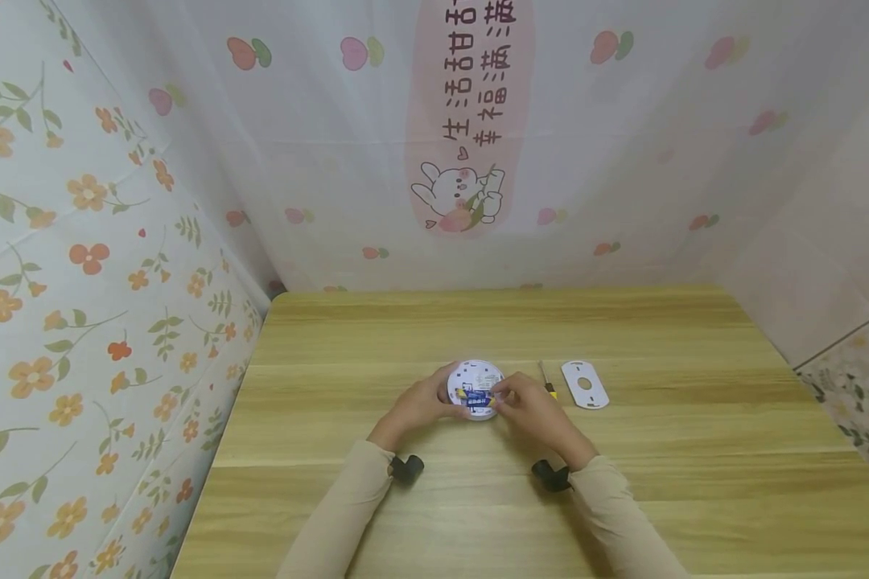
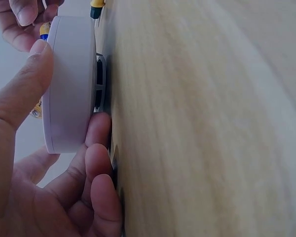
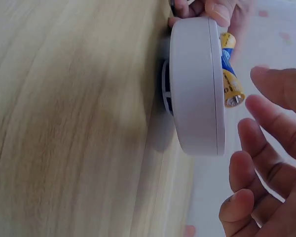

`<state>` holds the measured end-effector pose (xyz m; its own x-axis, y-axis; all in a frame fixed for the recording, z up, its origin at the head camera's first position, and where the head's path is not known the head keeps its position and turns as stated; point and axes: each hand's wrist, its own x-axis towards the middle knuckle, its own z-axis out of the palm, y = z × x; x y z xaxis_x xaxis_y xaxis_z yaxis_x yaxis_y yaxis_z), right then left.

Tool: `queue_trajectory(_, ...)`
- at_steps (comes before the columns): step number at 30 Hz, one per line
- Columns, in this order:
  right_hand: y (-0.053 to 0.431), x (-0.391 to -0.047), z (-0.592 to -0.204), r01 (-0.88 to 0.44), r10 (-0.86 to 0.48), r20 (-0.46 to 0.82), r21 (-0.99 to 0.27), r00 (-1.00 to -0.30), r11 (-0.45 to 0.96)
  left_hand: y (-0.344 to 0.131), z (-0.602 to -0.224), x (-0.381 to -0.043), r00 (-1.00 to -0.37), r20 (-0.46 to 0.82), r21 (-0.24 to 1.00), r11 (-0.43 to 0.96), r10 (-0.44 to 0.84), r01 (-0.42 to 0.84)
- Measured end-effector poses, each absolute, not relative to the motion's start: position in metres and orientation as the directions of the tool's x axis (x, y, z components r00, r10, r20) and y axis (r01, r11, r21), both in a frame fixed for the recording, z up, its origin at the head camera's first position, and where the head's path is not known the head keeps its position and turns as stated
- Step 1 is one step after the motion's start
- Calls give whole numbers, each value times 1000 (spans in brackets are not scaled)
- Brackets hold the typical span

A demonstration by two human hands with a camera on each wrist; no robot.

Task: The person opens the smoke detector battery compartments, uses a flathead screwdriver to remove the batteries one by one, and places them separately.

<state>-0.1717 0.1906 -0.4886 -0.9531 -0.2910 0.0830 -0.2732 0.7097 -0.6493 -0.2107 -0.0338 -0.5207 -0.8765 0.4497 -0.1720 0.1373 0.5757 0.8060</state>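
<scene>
Nearest are two beige sleeves (image 1: pixel 336 511), with black mounts (image 1: pixel 407 470) at the wrists. Beyond them the left hand (image 1: pixel 418 404) grips the white disc (image 1: pixel 471 372), thumb on its rim and fingers around its side. The right hand (image 1: pixel 536 410) is at the other side of the disc; its fingers are loosely bent and hold nothing. The disc is in front of the person, low over the table (image 1: pixel 376 338), with its open face up and a yellow and blue battery (image 1: pixel 476 399) on this face; I cannot tell if there is more than one. The step in hand seems to be the handling of this battery, but whether it goes in or comes out I cannot judge. The next move probably calls for a steady left grip and a careful pinch or press by the right fingers. From the head, the right fingers appear to touch the battery; the right wrist view shows a gap between them, and a silver battery end which sticks out. It also shows a dark vent (image 3: pixel 167 93) under the disc, hidden from the head. Only the head view shows the plate (image 1: pixel 586 398), beside the screwdriver (image 1: pixel 550 389), and, farthest, the whole printed curtain (image 1: pixel 319 161).
</scene>
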Motion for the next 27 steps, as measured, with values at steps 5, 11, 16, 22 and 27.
queue_trajectory(5, 187, -173, -490, -299, -311, 94, -628, -946, 719, -34, -521, -211, -879, -178, 803, 581, 443, 130)
queue_trajectory(11, 184, -173, -489, -252, -291, 35, -603, -956, 757, -33, -523, -211, -877, -177, 794, 592, 446, 140)
queue_trajectory(16, 181, -174, -488, -247, -288, 16, -557, -958, 793, -33, -522, -210, -879, -172, 796, 588, 445, 142)
queue_trajectory(22, 179, -175, -489, -285, -310, 30, -489, -950, 824, -33, -520, -209, -879, -179, 795, 591, 443, 137)
queue_trajectory(27, 180, -174, -487, -299, -321, 36, -476, -946, 827, -33, -518, -208, -881, -179, 795, 592, 438, 132)
